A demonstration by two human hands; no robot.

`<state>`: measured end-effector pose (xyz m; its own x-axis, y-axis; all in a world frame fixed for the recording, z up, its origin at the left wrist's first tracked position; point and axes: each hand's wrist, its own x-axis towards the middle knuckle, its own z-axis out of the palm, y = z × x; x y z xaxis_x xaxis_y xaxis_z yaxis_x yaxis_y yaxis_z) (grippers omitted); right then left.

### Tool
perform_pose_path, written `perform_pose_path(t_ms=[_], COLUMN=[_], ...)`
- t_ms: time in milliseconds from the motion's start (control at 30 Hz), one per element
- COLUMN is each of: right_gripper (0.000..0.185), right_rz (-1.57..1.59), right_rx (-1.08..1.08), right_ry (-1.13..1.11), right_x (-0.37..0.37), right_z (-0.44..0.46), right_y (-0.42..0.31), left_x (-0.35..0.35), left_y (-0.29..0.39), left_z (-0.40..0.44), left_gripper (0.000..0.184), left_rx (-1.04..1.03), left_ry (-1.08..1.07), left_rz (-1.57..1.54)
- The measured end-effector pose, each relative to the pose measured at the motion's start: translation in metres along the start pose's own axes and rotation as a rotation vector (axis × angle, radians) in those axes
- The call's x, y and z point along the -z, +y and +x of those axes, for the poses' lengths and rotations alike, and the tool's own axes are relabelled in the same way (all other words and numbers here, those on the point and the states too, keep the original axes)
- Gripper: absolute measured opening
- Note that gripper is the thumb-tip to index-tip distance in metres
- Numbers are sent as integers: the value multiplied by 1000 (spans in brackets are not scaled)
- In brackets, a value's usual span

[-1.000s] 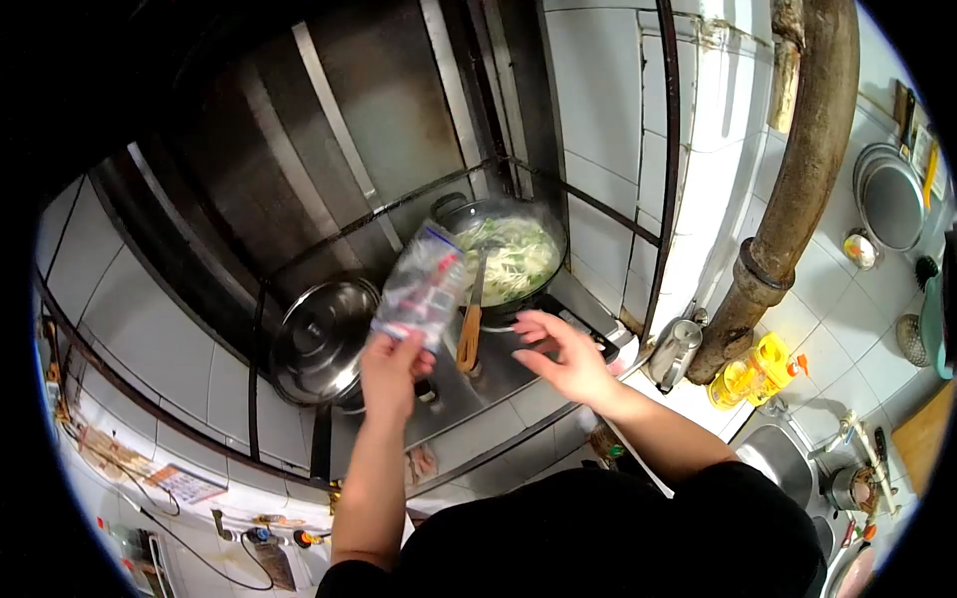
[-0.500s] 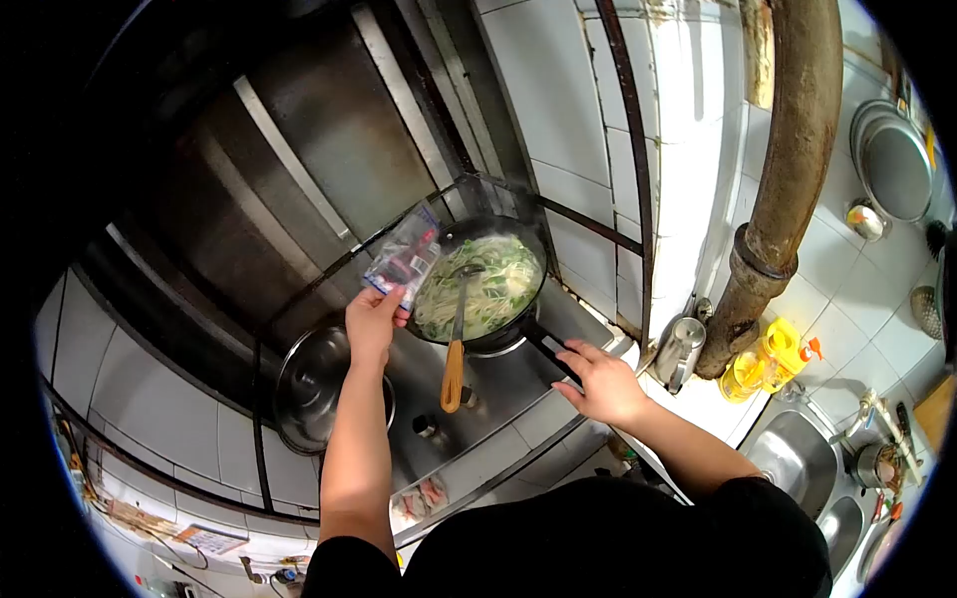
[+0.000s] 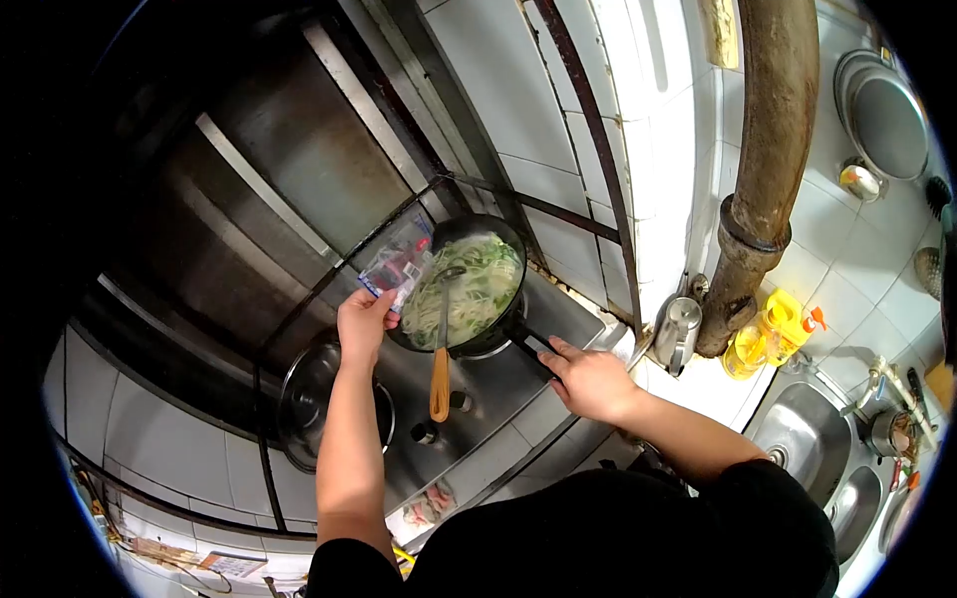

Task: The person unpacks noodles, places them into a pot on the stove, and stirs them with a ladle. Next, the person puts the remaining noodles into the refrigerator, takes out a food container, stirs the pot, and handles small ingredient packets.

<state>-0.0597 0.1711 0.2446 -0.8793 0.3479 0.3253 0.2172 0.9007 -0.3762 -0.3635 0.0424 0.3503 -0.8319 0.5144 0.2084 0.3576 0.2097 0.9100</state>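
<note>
My left hand (image 3: 363, 324) pinches the lower edge of a clear plastic bag (image 3: 396, 267) with red print, held upright beside the pan's left rim. My right hand (image 3: 588, 381) is closed on the black handle (image 3: 528, 344) of the pan. Pale noodles and chopped greens (image 3: 474, 281) fill the black pan (image 3: 520, 261), which sits on the stove. A ladle with a wooden handle (image 3: 440, 384) rests in the food, its handle over the near rim.
A steel lid (image 3: 304, 404) lies on the left of the stove (image 3: 488, 384). Metal bars surround the stove. To the right are a steel kettle (image 3: 679, 334), a yellow oil bottle (image 3: 783, 324), a thick pipe (image 3: 773, 130) and a sink (image 3: 807, 434).
My right hand, open a second ago, has taken hold of the pan handle. The pan has turned, with its handle nearer me. My left hand still holds the bag, now steadier beside the pan.
</note>
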Motion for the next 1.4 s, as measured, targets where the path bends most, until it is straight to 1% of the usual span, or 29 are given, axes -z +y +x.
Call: perform_pose_path(t_ms=[267,367,467,500,667,700,767,833,933,967,1067,1167,1267,1400], right_gripper=[42,47,41,40,40,43,49,49,48,47,46,41,41,41], right_rz=[-19,-16,-47,-44,-67,-42,11,-10,-28,-30,-22,-130,-172,-138], right_rx=[-2,-5,-10,-6,26,50,96,100,101,104,101,42,36,68], right_ry=[14,-96,34,37,34,28,16,-5,-18,-20,-25,7,-17,8], right_x=[-1,10,-5,-6,-5,-5,-5,1,2,0,-8,-10,1,-6], right_z=[1,2,0,-1,1,2,2,2,3,4,4,3,2,2], right_y=[2,0,3,3,5,7,10,7,8,8,10,6,1,7], left_x=[-4,-11,-20,-22,-40,-44,-49,-50,-41,-34,-15,4,21,43], left_y=[8,9,9,8,-5,-6,-7,-18,-26,-29,-36,-37,-37,-43], left_z=[10,13,16,19,54,61,73,91,105,108,109,99,82,60], left_gripper=[16,15,16,17,26,28,27,28,28,28,26,25,24,20], left_rx=[-19,-36,-32,-32,-84,-100,-117,-158,-130,-149,-107,-85,-87,-73], left_ry=[-61,-74,-82,-79,-13,11,62,117,200,201,246,266,263,244], left_rz=[60,43,54,58,44,39,61,89,122,116,262,318,363,376])
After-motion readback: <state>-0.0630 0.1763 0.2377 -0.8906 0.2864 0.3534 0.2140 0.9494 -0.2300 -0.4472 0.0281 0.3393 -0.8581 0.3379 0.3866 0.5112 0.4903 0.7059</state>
